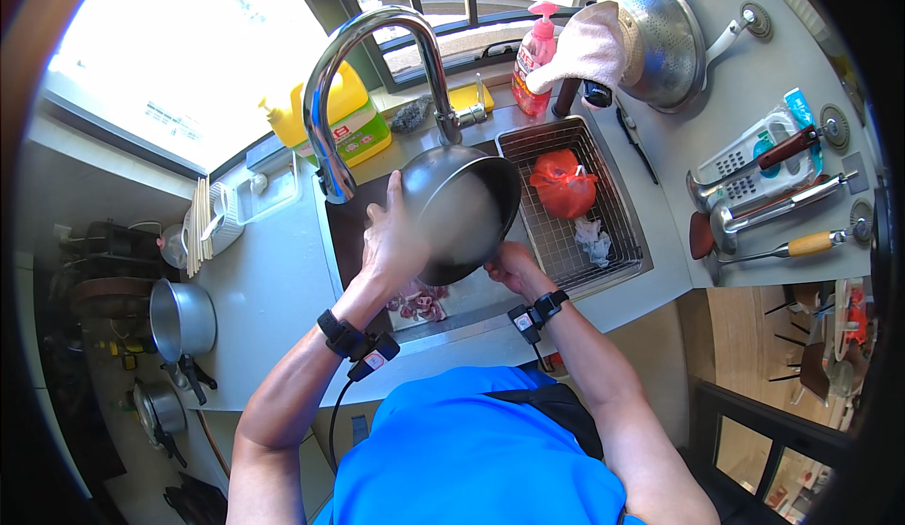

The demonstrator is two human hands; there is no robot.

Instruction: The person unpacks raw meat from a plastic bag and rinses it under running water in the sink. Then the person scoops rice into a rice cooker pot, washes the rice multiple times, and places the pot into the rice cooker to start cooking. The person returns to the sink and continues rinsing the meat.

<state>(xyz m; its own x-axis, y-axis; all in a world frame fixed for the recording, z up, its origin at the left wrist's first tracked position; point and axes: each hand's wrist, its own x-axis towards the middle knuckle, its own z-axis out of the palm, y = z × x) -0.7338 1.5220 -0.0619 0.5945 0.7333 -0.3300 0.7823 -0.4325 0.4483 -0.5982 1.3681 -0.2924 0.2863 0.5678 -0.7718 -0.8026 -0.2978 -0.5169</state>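
A dark metal bowl [442, 171] is tilted on its side over the sink [346, 242], with its mouth facing right and toward me. My left hand [391, 242] holds its left side, fingers spread along the outer wall. At the lower right rim, my right hand [510, 265] grips the edge with bent fingers. Part of the bowl's inside is hazy in the picture, so its contents are unclear. Pieces of raw meat [421, 304] lie below it at the sink's near side, partly hidden by the bowl. The chrome faucet [336, 87] arches over from behind.
Right of the bowl, a wire basket [551, 249] holds a red plastic bag [565, 186] and a crumpled whitish bag [592, 241]. A pink pump bottle [535, 65] and yellow jug [353, 115] stand behind. Ladles [725, 224] hang at right; a metal pot [194, 320] sits left.
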